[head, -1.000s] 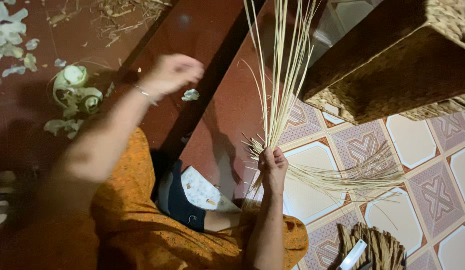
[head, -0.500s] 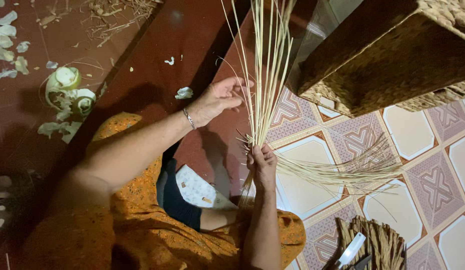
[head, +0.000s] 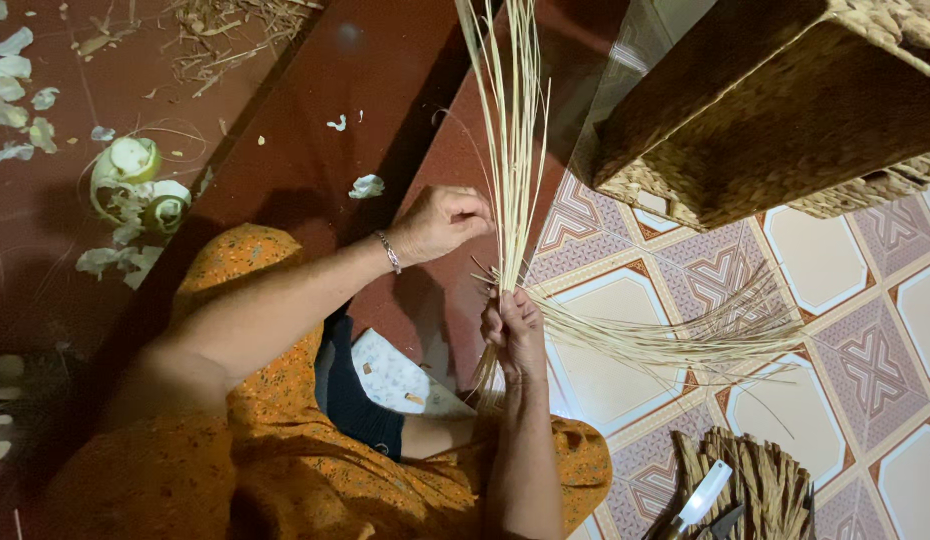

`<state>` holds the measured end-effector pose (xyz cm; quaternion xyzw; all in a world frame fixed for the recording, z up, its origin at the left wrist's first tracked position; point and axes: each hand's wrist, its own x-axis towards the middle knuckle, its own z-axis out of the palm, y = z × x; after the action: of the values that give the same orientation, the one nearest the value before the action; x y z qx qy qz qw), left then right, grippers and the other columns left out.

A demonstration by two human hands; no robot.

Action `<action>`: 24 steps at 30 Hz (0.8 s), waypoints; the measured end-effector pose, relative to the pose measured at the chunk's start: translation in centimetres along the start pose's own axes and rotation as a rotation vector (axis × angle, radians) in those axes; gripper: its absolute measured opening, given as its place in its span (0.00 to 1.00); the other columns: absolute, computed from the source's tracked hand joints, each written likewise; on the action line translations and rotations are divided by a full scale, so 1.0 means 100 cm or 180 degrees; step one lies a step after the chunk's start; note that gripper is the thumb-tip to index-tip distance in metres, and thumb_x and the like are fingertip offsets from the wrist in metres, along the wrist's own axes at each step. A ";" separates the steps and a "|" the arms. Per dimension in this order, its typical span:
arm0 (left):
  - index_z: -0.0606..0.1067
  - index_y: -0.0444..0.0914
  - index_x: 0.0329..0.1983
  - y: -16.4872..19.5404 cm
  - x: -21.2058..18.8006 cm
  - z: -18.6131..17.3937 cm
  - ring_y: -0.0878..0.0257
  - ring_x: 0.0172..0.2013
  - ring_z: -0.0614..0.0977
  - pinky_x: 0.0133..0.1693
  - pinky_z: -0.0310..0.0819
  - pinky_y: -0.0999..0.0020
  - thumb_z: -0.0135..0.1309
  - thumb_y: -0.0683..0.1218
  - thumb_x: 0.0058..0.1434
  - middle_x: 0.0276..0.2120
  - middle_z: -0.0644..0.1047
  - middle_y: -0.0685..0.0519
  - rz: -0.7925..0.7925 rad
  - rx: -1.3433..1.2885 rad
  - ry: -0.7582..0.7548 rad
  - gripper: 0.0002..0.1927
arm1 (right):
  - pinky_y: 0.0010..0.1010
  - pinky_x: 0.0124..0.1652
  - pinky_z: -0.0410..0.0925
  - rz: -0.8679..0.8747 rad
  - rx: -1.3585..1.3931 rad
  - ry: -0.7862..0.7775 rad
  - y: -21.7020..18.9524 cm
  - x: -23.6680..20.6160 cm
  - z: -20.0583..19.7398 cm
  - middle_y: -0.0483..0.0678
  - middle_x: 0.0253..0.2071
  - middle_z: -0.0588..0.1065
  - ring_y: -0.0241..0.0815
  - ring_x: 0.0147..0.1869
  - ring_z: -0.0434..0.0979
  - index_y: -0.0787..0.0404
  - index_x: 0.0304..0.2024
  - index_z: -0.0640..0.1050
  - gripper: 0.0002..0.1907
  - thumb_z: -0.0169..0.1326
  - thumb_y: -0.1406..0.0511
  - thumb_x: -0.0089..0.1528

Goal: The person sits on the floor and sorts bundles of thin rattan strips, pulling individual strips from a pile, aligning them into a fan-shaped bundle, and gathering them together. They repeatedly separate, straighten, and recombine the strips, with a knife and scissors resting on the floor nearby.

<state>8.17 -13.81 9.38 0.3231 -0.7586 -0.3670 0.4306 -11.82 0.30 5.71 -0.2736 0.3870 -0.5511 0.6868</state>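
Note:
My right hand (head: 515, 330) is closed around a bundle of thin pale straw strands (head: 515, 150), gripping it low down. Above the grip the strands stand upright; others fan out to the right over the tiled floor (head: 685, 345). My left hand (head: 440, 222), with a bracelet on the wrist, reaches in from the left. Its fingertips pinch a few upright strands just above my right hand. Both arms come out of orange patterned sleeves.
A large woven basket (head: 765, 110) stands at the upper right, on patterned floor tiles (head: 835, 250). A bundle of brown fibre (head: 755, 490) with a white-handled tool (head: 700, 495) lies at the bottom right. Pale curled scraps (head: 135, 185) litter the dark red floor at the left.
My left hand has swung in from the upper left and taken hold of the upright strands. My right hand has kept its grip on the bundle in about the same place.

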 end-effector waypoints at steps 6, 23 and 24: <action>0.78 0.39 0.30 -0.028 0.013 -0.036 0.67 0.31 0.82 0.34 0.81 0.71 0.56 0.40 0.68 0.29 0.81 0.53 0.0026 0.0312 0.0615 0.08 | 0.20 0.21 0.53 -0.0212 -0.0243 0.0290 -0.006 -0.001 -0.010 0.42 0.20 0.68 0.29 0.20 0.60 0.62 0.39 0.76 0.10 0.54 0.61 0.69; 0.76 0.39 0.29 -0.073 -0.032 -0.264 0.72 0.28 0.79 0.26 0.75 0.79 0.41 0.26 0.61 0.26 0.75 0.58 -0.0397 0.0737 0.2593 0.18 | 0.20 0.21 0.53 -0.0460 -0.0405 0.0472 -0.008 0.004 -0.020 0.42 0.20 0.68 0.29 0.20 0.61 0.61 0.37 0.75 0.09 0.56 0.62 0.68; 0.74 0.39 0.28 -0.082 -0.034 -0.275 0.71 0.25 0.75 0.26 0.70 0.78 0.42 0.27 0.66 0.24 0.72 0.57 -0.0110 0.0124 0.2658 0.18 | 0.21 0.21 0.53 -0.0494 -0.0357 0.0482 -0.009 0.004 -0.021 0.41 0.20 0.67 0.29 0.20 0.60 0.60 0.37 0.75 0.09 0.56 0.62 0.68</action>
<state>35.55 -23.03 10.99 0.4649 -0.5202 -0.1972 0.6887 -14.03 -0.22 5.21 -0.2983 0.4457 -0.5991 0.5945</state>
